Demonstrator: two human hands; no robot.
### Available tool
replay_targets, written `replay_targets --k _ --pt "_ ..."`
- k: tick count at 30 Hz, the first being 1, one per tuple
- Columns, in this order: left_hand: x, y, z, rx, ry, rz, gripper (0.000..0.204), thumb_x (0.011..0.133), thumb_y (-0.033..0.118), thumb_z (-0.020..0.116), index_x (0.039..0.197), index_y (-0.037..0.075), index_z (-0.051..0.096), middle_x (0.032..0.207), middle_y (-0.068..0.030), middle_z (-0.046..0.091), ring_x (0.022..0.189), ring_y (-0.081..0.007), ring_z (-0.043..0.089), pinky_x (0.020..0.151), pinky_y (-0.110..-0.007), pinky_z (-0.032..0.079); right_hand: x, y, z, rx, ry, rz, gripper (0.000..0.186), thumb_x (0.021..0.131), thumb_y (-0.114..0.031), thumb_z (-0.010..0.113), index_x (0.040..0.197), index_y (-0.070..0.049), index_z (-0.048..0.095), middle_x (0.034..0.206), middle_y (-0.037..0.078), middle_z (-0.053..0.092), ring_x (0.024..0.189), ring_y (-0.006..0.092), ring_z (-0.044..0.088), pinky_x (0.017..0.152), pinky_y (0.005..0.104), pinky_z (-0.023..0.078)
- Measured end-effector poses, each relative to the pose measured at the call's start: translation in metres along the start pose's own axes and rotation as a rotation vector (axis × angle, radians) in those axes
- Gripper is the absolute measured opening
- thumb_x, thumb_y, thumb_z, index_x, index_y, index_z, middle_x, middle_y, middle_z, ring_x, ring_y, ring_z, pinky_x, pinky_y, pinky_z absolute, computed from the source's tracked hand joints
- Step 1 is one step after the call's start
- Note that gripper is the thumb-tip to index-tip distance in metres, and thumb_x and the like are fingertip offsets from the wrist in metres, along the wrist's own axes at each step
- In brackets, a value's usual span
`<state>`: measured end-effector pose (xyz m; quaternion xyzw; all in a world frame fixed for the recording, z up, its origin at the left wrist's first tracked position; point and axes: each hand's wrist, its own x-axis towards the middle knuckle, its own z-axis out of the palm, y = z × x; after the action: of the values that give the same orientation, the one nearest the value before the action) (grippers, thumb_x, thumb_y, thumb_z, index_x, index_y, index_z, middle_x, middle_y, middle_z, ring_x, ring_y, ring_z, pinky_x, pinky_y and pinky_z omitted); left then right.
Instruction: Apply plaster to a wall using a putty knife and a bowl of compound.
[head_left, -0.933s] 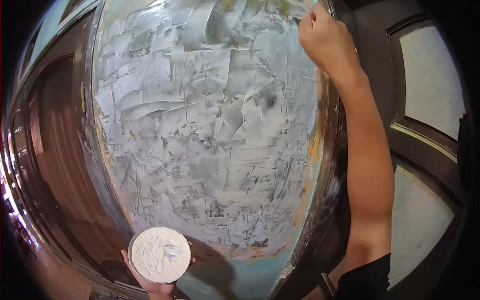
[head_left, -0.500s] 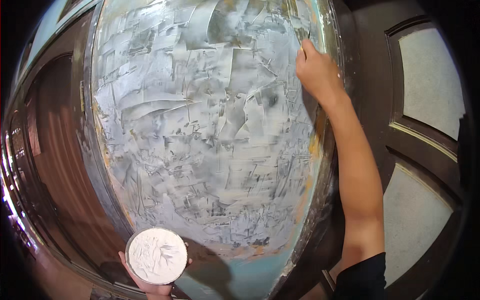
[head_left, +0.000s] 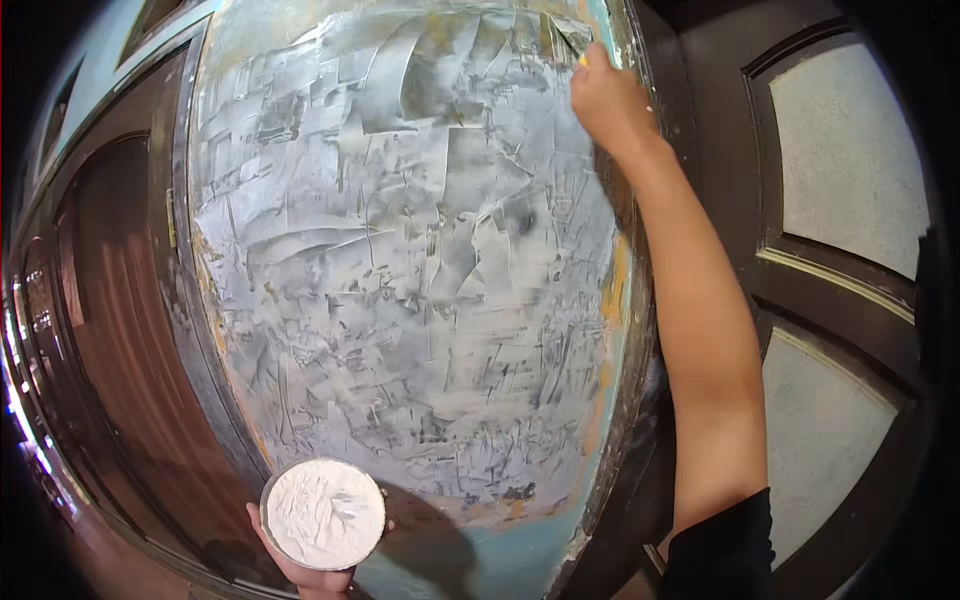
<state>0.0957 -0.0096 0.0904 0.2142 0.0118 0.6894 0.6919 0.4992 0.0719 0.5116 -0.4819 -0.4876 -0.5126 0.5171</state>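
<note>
Wall [head_left: 430, 300]: tall, long axis near to far, faced with uneven grey-white smears and ridged, overlapping strokes; orange-brown patches and teal show along the right edge and near end. Dark brown doors flank it, left [head_left: 120, 340] and right [head_left: 830, 316], the right one with pale, rough-looking panels. Round bowl [head_left: 264, 505] at the near left, filled with thick, creased off-white paste [head_left: 322, 515]. Right hand [head_left: 613, 105] at the wall's far right, well apart from the bowl, closed round a scraper [head_left: 582, 61]; left hand [head_left: 300, 573] cups the bowl from below. Scraper: thin, yellow visible at the grip, long axis slanting far-left from the fingers; blade contact with the wall: cannot tell.
</note>
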Motion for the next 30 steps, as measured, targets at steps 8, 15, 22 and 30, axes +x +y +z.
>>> replay_targets --k 8,15,22,30 --pt "0.004 -0.002 -0.011 -0.08 0.081 0.0 0.095 0.091 0.084 0.036 0.156 0.016 0.043 0.152 -0.0205 0.051 0.127 -0.0586 0.052 0.089 -0.088 0.038 -0.078 -0.051 -0.005 -0.007 -0.304 -0.045 0.026 0.099 -0.022 0.048 0.116 -0.003 0.05 0.087 0.032 0.071 0.083 0.0542 0.07 0.077 0.0641 0.055" --pt "0.005 -0.006 -0.01 -0.065 0.084 0.033 0.092 0.092 0.083 0.036 0.155 0.017 0.045 0.154 -0.0176 0.05 0.13 -0.0561 0.051 0.091 -0.09 0.035 -0.045 -0.051 -0.023 0.046 0.025 0.052 0.027 0.099 -0.024 0.05 0.115 -0.003 0.05 0.084 0.029 0.072 0.08 0.053 0.07 0.075 0.0637 0.055" --pt "-0.001 -0.004 -0.01 -0.12 0.063 -0.002 0.095 0.089 0.086 0.037 0.156 0.018 0.044 0.153 -0.023 0.049 0.127 -0.0621 0.05 0.09 -0.088 0.038 -0.016 -0.015 0.009 -0.067 -0.11 -0.025 0.034 0.098 -0.022 0.047 0.124 0.0 0.05 0.087 0.031 0.072 0.083 0.0521 0.071 0.076 0.0604 0.057" --pt "-0.002 0.001 -0.018 0.161 -0.02 0.071 0.093 0.09 0.084 0.041 0.153 0.016 0.047 0.152 -0.0134 0.052 0.129 -0.0489 0.054 0.093 -0.081 0.044 -0.116 -0.07 -0.028 -0.057 -0.315 0.024 0.029 0.1 -0.021 0.047 0.119 0.001 0.048 0.083 0.031 0.071 0.082 0.0538 0.07 0.071 0.0641 0.055"
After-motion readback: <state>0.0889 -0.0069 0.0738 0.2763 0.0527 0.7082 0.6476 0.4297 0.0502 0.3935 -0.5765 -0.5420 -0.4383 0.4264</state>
